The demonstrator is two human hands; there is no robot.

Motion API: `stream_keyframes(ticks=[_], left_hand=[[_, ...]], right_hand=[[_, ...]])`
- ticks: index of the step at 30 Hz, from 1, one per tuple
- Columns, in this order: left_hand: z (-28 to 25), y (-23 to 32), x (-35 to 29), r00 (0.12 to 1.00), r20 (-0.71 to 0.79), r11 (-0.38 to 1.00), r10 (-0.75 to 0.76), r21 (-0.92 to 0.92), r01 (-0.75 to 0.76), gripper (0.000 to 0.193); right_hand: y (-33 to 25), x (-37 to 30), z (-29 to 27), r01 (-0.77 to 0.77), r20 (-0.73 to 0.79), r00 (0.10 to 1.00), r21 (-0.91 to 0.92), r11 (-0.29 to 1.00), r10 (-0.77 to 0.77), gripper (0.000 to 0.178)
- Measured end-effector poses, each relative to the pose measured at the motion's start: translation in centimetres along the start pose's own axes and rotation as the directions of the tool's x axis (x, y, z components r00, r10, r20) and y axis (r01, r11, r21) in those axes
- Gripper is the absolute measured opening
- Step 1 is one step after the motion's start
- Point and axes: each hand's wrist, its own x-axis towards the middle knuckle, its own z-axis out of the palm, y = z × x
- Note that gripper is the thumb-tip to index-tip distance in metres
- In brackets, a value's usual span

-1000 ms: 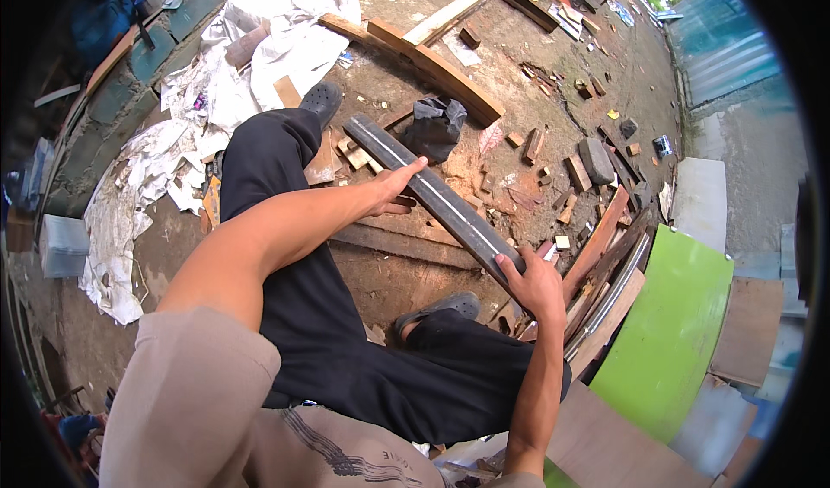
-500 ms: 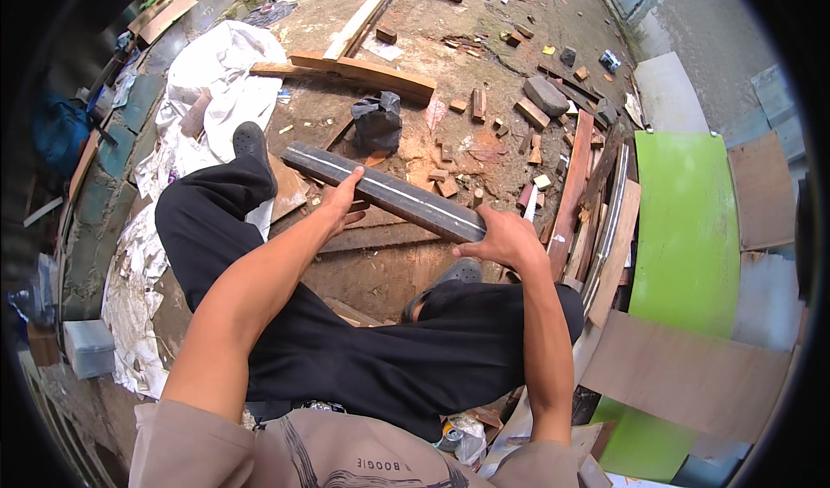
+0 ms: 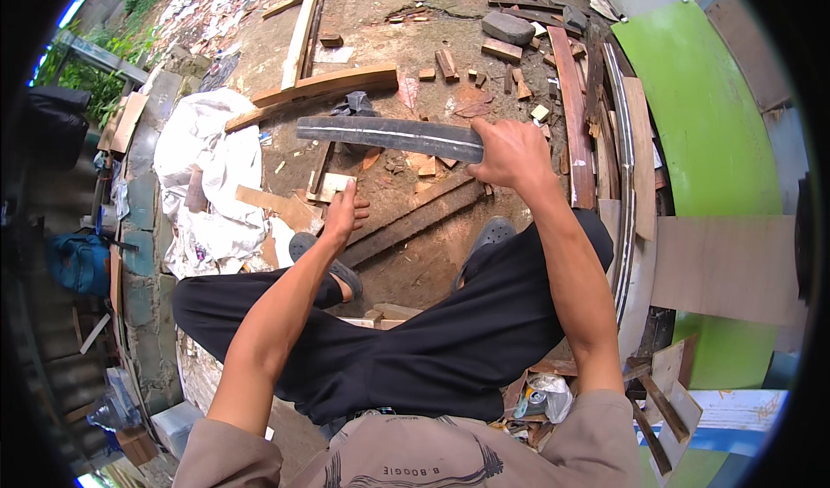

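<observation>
My right hand (image 3: 519, 153) grips one end of a dark grey plank (image 3: 380, 133) with a white stripe along its length. The plank hangs over the ground in front of me, its free end pointing left. Below that free end, my left hand (image 3: 344, 215) is off the plank, fingers apart and holding nothing. Just beyond its fingertips is a pale wood block (image 3: 333, 187) at the end of a thin wooden strip. A long dark board (image 3: 415, 220) lies slantwise on the ground between my feet, to the right of my left hand.
White cloth sheeting (image 3: 207, 142) spreads at the left. Longer timbers (image 3: 346, 82) lie farther off, with a grey stone (image 3: 507, 28) and several wood offcuts to their right. Upright boards (image 3: 572, 125) and a green panel (image 3: 709, 116) line my right side.
My left hand has let go of the plank and drawn back below it. The right hand has raised the plank, now closer to level across. My view has shifted too.
</observation>
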Motion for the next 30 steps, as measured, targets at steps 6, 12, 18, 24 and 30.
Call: stream_keyframes(ticks=[6,12,18,24,30], left_hand=[[0.7,-10.2,0.9,0.990,0.136,0.607,-0.030,0.790,-0.090,0.077],[3.8,-13.9,1.5,0.979,0.156,0.592,-0.133,0.804,-0.048,0.078],[6.4,-14.1,2.2,0.981,0.074,0.627,-0.181,0.777,0.058,0.077],[6.6,-13.6,2.2,0.994,0.066,0.525,-0.087,0.851,-0.011,0.081],[3.9,-13.8,4.3,0.993,0.102,0.268,0.068,0.956,-0.116,0.097]], right_hand=[[2.3,0.2,-0.1,-0.116,-0.002,0.993,-0.067,0.991,0.116,0.044],[3.7,0.3,-0.3,-0.197,0.059,0.977,-0.106,0.975,0.204,0.048],[2.6,1.2,-1.4,-0.188,0.097,0.975,-0.112,0.976,0.199,0.055],[1.2,2.4,-2.0,-0.231,0.107,0.965,-0.080,0.970,0.239,0.069],[1.2,1.6,-0.3,-0.181,0.066,0.979,-0.130,0.975,0.191,0.068]])
